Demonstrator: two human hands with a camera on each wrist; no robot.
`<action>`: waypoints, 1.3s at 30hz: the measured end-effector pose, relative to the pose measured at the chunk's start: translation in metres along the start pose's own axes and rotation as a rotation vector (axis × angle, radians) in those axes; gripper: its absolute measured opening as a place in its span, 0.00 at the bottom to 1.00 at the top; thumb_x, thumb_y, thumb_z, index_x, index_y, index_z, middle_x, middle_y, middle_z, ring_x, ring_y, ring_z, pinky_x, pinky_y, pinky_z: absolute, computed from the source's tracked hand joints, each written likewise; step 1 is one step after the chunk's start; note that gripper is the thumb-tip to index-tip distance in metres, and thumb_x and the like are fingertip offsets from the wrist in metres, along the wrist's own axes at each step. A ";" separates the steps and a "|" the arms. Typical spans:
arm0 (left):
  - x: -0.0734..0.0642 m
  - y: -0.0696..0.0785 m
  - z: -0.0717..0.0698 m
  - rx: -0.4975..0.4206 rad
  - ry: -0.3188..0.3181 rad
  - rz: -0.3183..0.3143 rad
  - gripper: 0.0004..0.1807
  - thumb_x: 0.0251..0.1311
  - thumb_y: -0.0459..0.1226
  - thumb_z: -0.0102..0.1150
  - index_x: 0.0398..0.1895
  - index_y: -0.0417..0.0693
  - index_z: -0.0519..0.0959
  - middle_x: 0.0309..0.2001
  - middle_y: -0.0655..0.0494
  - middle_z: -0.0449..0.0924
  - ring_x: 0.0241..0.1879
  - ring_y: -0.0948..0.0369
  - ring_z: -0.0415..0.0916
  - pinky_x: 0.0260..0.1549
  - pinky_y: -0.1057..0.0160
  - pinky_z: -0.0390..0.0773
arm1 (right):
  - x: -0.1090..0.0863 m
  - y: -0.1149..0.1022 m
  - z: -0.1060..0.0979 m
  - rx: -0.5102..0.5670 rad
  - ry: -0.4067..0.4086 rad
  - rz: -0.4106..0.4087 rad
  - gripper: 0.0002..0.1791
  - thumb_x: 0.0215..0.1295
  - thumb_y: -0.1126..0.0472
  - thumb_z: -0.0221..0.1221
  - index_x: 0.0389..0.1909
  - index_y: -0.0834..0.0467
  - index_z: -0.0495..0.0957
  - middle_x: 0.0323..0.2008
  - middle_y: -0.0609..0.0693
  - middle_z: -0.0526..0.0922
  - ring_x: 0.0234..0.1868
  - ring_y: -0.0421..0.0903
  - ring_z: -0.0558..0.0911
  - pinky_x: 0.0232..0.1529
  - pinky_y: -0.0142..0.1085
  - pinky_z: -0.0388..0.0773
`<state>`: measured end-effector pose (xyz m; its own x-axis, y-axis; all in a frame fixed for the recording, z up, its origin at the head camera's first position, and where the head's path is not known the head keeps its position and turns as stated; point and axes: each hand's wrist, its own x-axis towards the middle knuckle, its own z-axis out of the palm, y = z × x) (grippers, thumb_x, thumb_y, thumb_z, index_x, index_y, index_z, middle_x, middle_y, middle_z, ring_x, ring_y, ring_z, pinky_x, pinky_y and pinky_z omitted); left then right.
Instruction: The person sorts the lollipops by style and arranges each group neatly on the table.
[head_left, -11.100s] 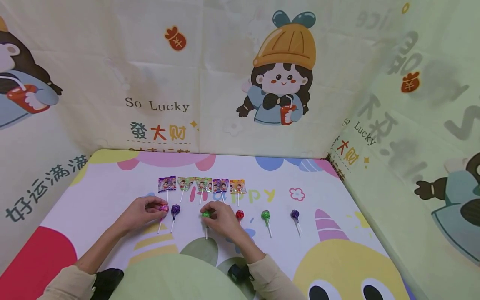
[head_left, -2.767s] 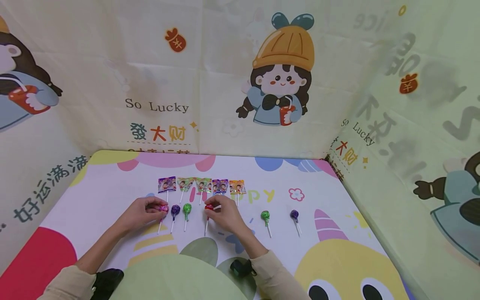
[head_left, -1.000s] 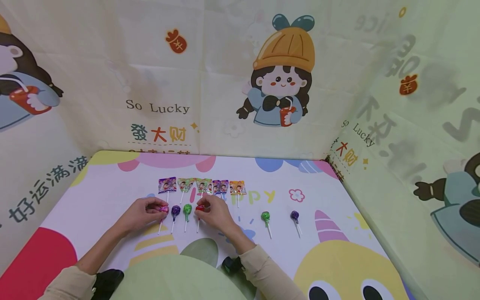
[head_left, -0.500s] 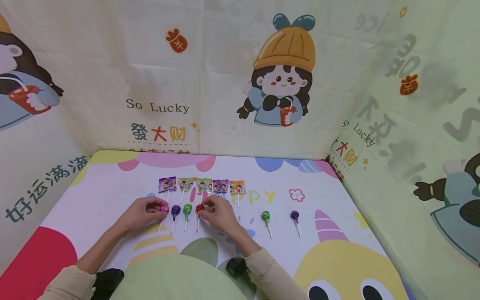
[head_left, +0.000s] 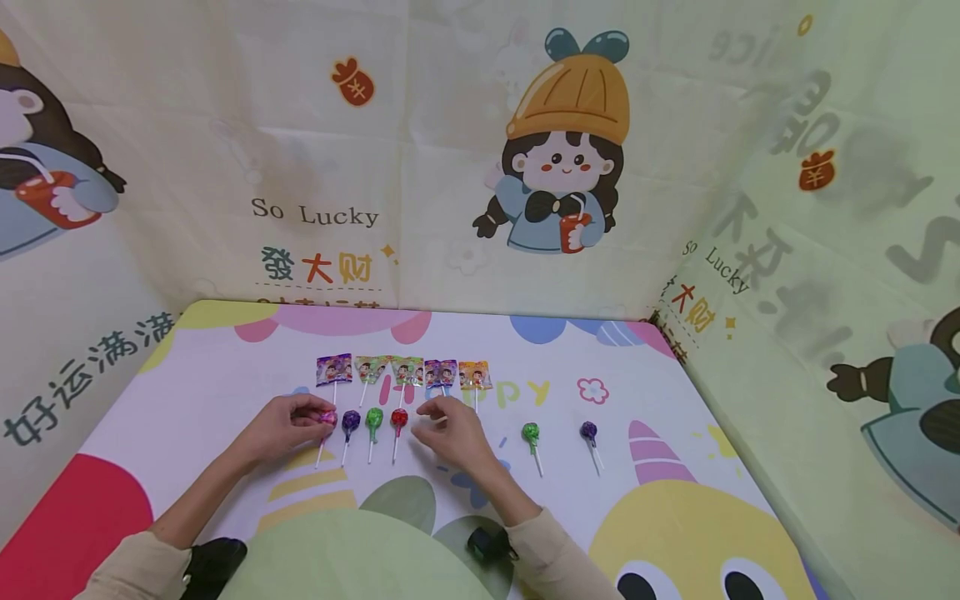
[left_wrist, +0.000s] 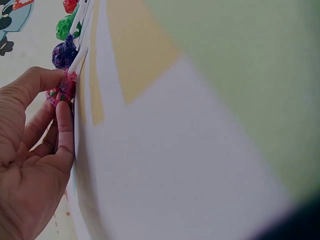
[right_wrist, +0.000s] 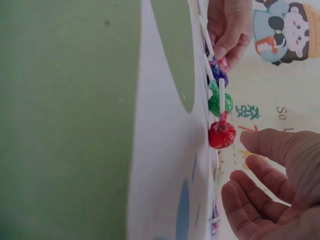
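My left hand (head_left: 288, 427) pinches a pink lollipop (left_wrist: 64, 89) by its round wrapped head at the left end of a row. Beside it in that row lie a purple lollipop (head_left: 351, 421), a green lollipop (head_left: 374, 421) and a red lollipop (head_left: 399, 419), sticks toward me. Just right of the red one is my right hand (head_left: 453, 433), its fingers loosely bent and holding nothing. The right wrist view shows the red lollipop head (right_wrist: 222, 135) a short gap away from the thumb and fingers.
Behind the row lie several flat-bagged lollipops (head_left: 408, 370) in a line of their own. A second green lollipop (head_left: 531, 433) and a second purple lollipop (head_left: 589, 431) lie apart on the right of the patterned table (head_left: 555, 517). A printed cloth (head_left: 442, 167) hangs behind.
Earlier a green and then the red lollipop were moved left into the row. The right hand has let go of the red one and drawn back right. The left hand stays on the pink lollipop.
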<state>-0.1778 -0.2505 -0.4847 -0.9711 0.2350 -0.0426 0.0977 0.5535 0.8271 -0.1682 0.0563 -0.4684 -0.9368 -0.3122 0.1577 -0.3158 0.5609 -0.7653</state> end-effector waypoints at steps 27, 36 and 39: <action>-0.001 -0.001 0.002 0.020 0.000 -0.020 0.21 0.61 0.40 0.72 0.53 0.36 0.82 0.44 0.50 0.82 0.40 0.57 0.77 0.37 0.70 0.80 | -0.024 0.015 -0.029 0.043 0.055 -0.005 0.14 0.64 0.61 0.70 0.47 0.62 0.83 0.47 0.57 0.84 0.50 0.55 0.83 0.51 0.43 0.84; -0.002 -0.001 0.002 0.021 0.005 -0.019 0.21 0.61 0.39 0.72 0.52 0.35 0.82 0.43 0.50 0.82 0.40 0.56 0.77 0.36 0.70 0.80 | -0.030 0.019 -0.038 0.029 0.078 0.014 0.14 0.64 0.60 0.70 0.48 0.61 0.83 0.47 0.55 0.84 0.50 0.54 0.83 0.51 0.44 0.84; -0.001 -0.001 0.002 0.020 0.005 -0.018 0.21 0.61 0.39 0.72 0.52 0.35 0.82 0.43 0.50 0.82 0.40 0.57 0.77 0.36 0.70 0.81 | -0.031 0.022 -0.042 0.030 0.090 0.027 0.14 0.64 0.60 0.70 0.48 0.60 0.83 0.47 0.54 0.85 0.50 0.53 0.83 0.51 0.44 0.84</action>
<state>-0.1762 -0.2493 -0.4867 -0.9738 0.2209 -0.0544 0.0845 0.5733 0.8150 -0.1523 0.1107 -0.4638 -0.9552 -0.2265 0.1907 -0.2865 0.5449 -0.7880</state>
